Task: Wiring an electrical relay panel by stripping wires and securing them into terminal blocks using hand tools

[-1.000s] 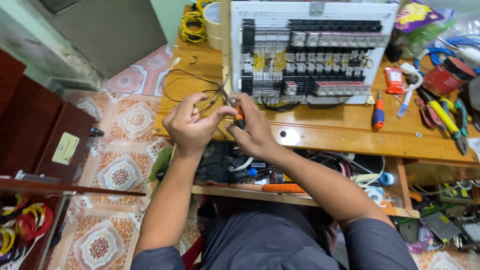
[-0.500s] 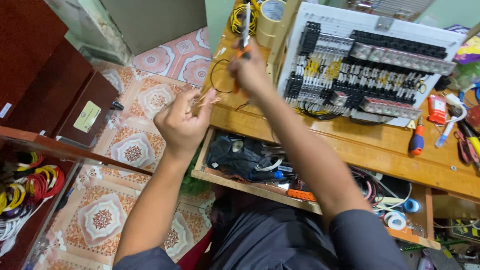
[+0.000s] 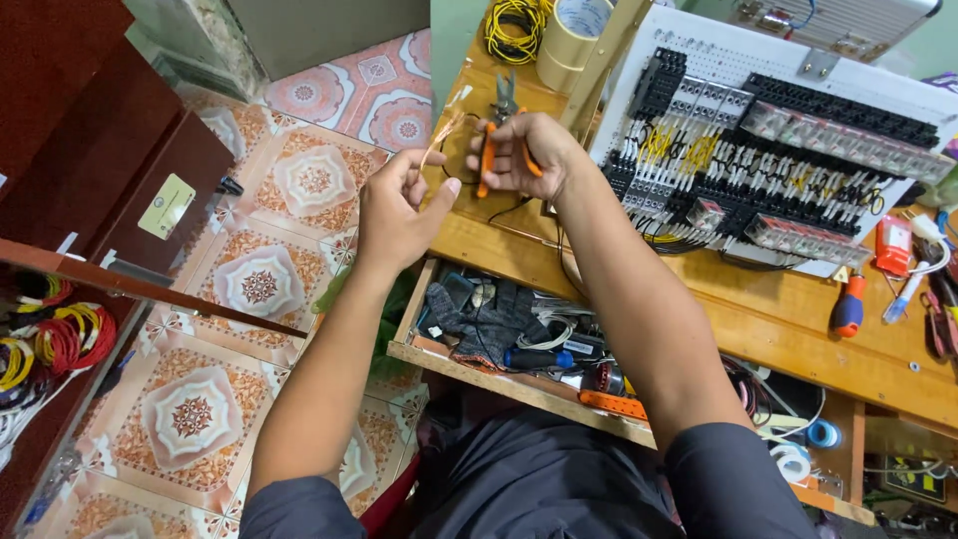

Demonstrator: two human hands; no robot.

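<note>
Since the earlier frame our right hand, gripping orange-handled pliers, has drawn back toward our left hand, which pinches a thin pale wire slanting up toward the jaws.

An electrician's home workshop.
A wired control panel, wire coils, screwdriver and cluttered tool shelf crowd a wooden bench over patterned floor tiles.

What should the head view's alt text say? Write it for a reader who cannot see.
Seen from above, a person's right hand grips orange-handled pliers while the left hand pinches a thin wire over a wooden bench. A wired panel stands to the right, with an open drawer of tools below.
</note>
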